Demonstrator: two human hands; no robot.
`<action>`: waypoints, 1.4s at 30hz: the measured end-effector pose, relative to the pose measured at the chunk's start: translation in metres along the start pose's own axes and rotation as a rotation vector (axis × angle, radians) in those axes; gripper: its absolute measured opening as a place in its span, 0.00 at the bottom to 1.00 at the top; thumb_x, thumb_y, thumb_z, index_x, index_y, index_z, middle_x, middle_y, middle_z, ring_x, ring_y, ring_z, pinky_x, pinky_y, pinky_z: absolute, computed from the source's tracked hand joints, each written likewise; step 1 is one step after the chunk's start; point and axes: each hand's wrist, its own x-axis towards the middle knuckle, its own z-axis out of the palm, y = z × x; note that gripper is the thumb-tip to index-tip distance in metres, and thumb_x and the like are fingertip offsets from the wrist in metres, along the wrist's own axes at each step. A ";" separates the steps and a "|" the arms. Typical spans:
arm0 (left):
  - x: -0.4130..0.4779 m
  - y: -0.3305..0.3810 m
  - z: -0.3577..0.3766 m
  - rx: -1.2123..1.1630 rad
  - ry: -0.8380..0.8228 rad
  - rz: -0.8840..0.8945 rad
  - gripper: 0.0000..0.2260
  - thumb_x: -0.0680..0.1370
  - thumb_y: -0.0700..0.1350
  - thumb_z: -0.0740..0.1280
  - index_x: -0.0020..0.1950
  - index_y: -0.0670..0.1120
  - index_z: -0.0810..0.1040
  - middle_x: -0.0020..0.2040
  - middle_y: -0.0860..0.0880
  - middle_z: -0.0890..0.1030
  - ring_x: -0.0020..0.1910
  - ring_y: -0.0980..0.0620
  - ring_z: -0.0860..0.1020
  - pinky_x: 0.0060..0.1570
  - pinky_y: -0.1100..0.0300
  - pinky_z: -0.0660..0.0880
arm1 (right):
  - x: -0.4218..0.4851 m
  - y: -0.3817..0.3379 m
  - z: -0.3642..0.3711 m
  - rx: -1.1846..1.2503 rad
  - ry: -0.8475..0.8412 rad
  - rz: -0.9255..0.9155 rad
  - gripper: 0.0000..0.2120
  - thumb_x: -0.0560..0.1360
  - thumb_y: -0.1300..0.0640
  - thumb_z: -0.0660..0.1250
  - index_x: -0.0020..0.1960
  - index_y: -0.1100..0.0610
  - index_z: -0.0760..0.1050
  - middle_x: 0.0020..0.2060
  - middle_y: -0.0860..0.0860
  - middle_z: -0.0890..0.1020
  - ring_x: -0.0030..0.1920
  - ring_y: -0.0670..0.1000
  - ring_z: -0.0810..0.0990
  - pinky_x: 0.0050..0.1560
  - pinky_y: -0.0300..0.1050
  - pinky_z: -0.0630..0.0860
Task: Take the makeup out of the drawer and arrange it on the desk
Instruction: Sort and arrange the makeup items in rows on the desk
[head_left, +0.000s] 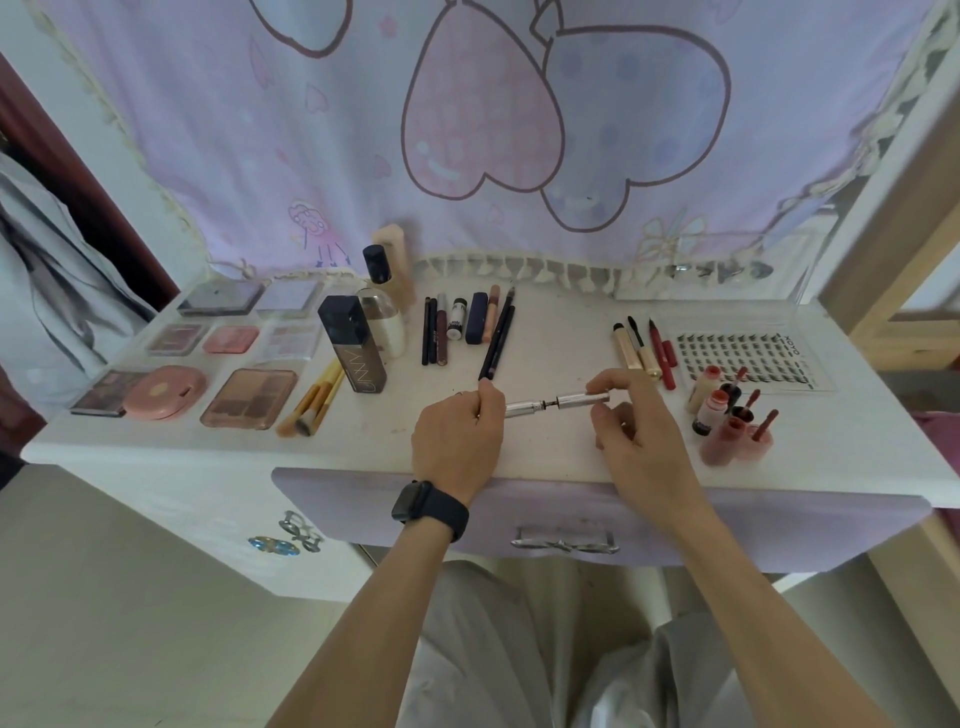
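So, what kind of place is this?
Most likely a bedroom dressing table at home: a white desk with a lilac drawer front, flat eyeshadow and blush palettes laid in rows, and a pastel heart-print curtain behind. The left hand and right hand hold a silver makeup pen.

White desk (545, 338) with palettes (249, 397), brushes (314, 402), bottles (356, 345), pencils (498, 338), lip tints (732, 421), lash tray (743, 353)

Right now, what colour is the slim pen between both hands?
Silver: slim metal pen, head view.
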 end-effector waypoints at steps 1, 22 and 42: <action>0.000 0.000 0.000 -0.003 0.004 0.000 0.24 0.79 0.55 0.56 0.24 0.48 0.59 0.21 0.53 0.58 0.22 0.54 0.57 0.25 0.57 0.56 | 0.001 0.002 -0.002 0.013 -0.008 0.015 0.13 0.83 0.59 0.61 0.54 0.39 0.73 0.27 0.43 0.71 0.30 0.47 0.69 0.31 0.37 0.67; -0.001 0.000 0.000 -0.037 0.034 -0.017 0.24 0.80 0.53 0.58 0.26 0.46 0.61 0.22 0.52 0.60 0.23 0.54 0.57 0.26 0.56 0.58 | 0.002 -0.007 0.004 0.009 0.027 0.090 0.09 0.82 0.40 0.60 0.46 0.40 0.74 0.32 0.44 0.79 0.29 0.41 0.71 0.34 0.38 0.69; 0.000 -0.002 0.002 -0.042 0.139 -0.075 0.25 0.83 0.49 0.60 0.25 0.49 0.62 0.21 0.54 0.60 0.22 0.53 0.60 0.23 0.64 0.57 | -0.005 -0.004 0.003 0.120 0.178 -0.024 0.13 0.85 0.58 0.57 0.55 0.39 0.71 0.40 0.53 0.80 0.30 0.63 0.69 0.28 0.57 0.68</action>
